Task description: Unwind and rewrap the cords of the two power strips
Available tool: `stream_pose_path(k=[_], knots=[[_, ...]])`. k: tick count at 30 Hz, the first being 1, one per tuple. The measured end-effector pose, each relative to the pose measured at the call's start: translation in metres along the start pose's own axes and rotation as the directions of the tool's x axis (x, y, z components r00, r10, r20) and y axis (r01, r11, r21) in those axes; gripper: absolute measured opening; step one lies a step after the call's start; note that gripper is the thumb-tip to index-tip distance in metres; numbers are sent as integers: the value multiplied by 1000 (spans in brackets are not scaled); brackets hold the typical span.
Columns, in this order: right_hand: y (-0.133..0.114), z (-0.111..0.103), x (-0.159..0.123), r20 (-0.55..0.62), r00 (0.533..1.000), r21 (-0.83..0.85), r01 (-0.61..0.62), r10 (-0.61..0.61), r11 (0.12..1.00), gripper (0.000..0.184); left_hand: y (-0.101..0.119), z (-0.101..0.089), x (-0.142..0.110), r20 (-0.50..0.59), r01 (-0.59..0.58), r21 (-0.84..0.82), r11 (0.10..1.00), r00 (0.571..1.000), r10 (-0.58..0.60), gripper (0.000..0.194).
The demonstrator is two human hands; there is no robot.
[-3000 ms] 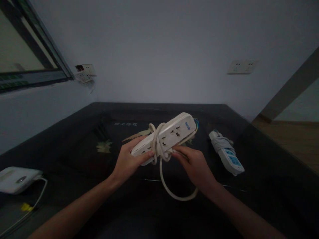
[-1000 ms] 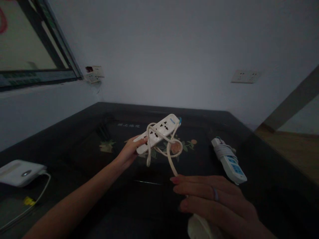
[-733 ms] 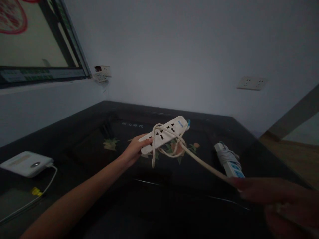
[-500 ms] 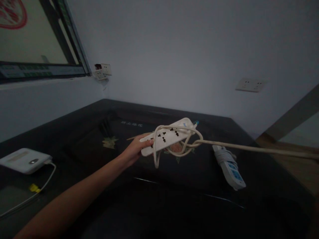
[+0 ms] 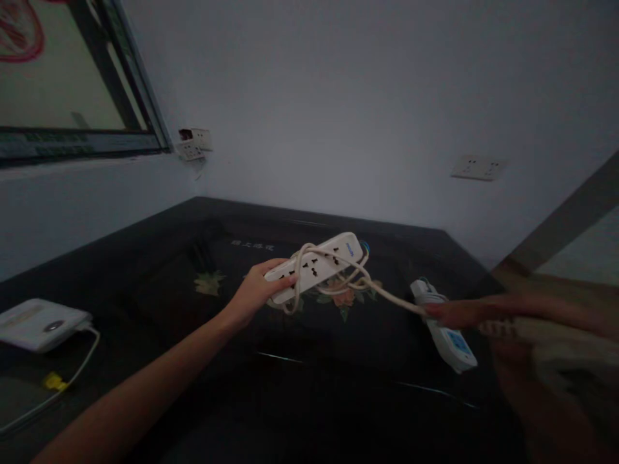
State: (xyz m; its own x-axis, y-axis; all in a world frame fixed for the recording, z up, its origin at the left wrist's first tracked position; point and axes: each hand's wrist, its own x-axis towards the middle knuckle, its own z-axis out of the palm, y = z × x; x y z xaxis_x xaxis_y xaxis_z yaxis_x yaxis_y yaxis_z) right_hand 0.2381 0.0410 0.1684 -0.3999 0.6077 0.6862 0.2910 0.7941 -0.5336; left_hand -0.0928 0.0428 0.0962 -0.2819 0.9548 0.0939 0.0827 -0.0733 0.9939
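A white power strip (image 5: 314,267) with several sockets hangs tilted above the dark table, its right end higher. My left hand (image 5: 264,281) is closed around its left end, thumb on the upper face. The strip's own cream cord (image 5: 393,297) loops around its body and runs off to the right. There my right hand (image 5: 464,314), smeared by motion, grips the cord between its fingers. A thicker pale piece, apparently the cord's plug end (image 5: 541,335), shows blurred at that hand.
A second power strip (image 5: 452,348), wrapped in its cord, lies on the glossy black table (image 5: 338,380) at right, partly behind my right hand. At left sits a white box (image 5: 43,322) with a cable and yellow tag (image 5: 55,381). Wall sockets (image 5: 476,167) are mounted behind.
My right hand has come into view from the right, holding the cord. The cord, taut before, now slopes down more slackly. The strip has shifted slightly left.
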Motion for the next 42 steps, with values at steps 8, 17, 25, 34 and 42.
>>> stream_pose_path(k=[8, 17, 25, 34, 42], knots=[[-8, 50, 11, -236, 959, 89, -138, 156, 986, 10, -7, 19, -24, 441, 21, 189, 982, 891, -104, 39], [46, 78, 27, 248, 919, 257, -367, 306, 894, 28, 4, 26, -41, 599, 117, 213, 970, 769, -225, 26], [57, 95, 16, 502, 827, 218, -405, 254, 888, 19, 2, 19, -22, 402, 35, 221, 975, 907, -124, 23], [40, 110, 10, 543, 809, 241, -407, 225, 881, 23, -2, 24, -23, 374, -11, 187, 982, 925, -61, 23], [38, 114, 10, 411, 857, 6, -342, 310, 940, 10, -4, 23, -24, 405, -38, 218, 975, 913, -55, 22]])
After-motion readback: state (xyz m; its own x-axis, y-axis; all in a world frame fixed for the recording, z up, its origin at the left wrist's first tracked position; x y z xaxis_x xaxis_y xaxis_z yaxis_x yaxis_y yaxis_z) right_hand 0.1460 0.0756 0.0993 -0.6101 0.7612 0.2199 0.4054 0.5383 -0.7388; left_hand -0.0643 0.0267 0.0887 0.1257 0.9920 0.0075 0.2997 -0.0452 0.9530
